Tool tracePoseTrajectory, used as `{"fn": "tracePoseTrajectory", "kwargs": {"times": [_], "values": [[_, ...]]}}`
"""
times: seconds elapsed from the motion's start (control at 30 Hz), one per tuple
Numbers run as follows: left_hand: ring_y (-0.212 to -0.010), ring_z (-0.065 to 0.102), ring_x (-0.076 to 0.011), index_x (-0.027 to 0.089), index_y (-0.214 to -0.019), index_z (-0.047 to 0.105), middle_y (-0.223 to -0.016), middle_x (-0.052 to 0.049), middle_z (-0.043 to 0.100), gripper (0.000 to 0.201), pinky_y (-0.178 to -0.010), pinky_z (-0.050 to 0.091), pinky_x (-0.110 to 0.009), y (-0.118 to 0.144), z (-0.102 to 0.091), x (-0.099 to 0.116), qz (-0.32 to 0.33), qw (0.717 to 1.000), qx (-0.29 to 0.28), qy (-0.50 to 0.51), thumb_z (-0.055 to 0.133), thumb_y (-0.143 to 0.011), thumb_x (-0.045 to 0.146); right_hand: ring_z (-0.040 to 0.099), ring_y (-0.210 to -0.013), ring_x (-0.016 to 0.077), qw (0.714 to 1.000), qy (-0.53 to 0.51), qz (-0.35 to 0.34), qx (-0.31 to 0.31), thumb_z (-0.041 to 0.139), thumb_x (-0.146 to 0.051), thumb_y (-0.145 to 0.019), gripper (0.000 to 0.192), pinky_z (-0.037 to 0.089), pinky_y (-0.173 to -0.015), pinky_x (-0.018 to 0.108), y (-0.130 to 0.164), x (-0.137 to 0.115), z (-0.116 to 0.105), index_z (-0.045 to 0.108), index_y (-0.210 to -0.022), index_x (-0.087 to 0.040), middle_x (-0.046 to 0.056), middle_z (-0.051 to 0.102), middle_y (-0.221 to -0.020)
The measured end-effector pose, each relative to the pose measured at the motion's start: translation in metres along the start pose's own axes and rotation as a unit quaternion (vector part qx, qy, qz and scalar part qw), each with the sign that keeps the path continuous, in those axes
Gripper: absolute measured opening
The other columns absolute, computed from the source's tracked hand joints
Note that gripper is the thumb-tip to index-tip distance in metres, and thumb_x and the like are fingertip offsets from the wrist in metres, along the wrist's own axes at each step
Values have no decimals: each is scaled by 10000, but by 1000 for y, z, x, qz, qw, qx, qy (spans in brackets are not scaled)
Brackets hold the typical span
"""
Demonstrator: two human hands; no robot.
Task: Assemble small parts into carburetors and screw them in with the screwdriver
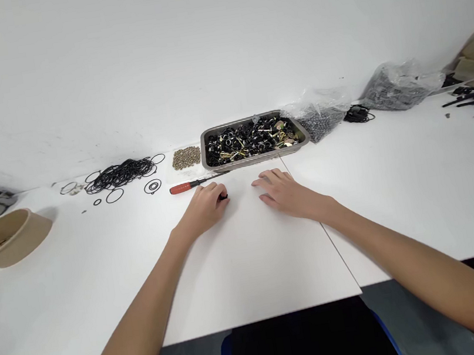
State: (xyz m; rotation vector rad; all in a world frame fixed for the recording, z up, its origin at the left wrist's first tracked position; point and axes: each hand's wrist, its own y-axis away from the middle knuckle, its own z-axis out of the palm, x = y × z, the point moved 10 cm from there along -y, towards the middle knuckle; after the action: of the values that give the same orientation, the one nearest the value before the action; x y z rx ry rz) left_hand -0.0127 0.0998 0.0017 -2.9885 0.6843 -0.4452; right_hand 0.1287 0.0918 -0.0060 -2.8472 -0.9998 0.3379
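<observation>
Hands rest on the white desk (99,269), a little apart. The left hand (204,207) is curled, its fingertips pinching a small black part (223,196); the right hand (286,191) lies flat and open, holding nothing. Just beyond the left hand lies a red-handled screwdriver (196,183), and behind it a metal tray (253,139) of black and brass fittings, with loose black O-rings (123,172) further left.

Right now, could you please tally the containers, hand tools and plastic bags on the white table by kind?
Metal tray of fittings: 1
Brown paper bowl: 1
Red-handled screwdriver: 1
Plastic bags of dark parts: 2
Total: 5
</observation>
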Motion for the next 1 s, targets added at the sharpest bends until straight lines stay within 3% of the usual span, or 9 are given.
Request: {"fn": "tracePoseTrajectory", "kwargs": {"times": [0.67, 0.9, 1.0], "values": [[-729, 450, -160, 187, -842, 484, -835, -16, 568, 83, -794, 365, -364, -1, -1, 0, 4, 1000, 11, 4, 465, -888, 254, 455, -1169, 313, 1000, 5, -1, -6, 398, -232, -966, 338, 415, -960, 481, -1, -2, -1, 539, -1262, -152, 165, 509, -1259], [-707, 470, -142, 187, -865, 525, -799, -8, 545, 60, -668, 392, -296, -1, 0, 1, 4, 986, 11, 165, 507, -866, 245, 460, -1163, 320, 1000, -13, -9, 7, 403, -230, -959, 325, 424, -949, 501, 0, 0, -1, 540, -1247, -164, 164, 517, -1241], [-725, 487, -139, 184, -879, 534, -862, -25, 544, 66, -671, 404, -289, 2, 0, 17, 42, 988, 10, 146, 476, -887, 215, 465, -1183, 299, 996, -73, -38, 29, 425, -181, -935, 332, 416, -991, 492, -1, -8, -5, 516, -1254, -177, 146, 528, -1230]]}}
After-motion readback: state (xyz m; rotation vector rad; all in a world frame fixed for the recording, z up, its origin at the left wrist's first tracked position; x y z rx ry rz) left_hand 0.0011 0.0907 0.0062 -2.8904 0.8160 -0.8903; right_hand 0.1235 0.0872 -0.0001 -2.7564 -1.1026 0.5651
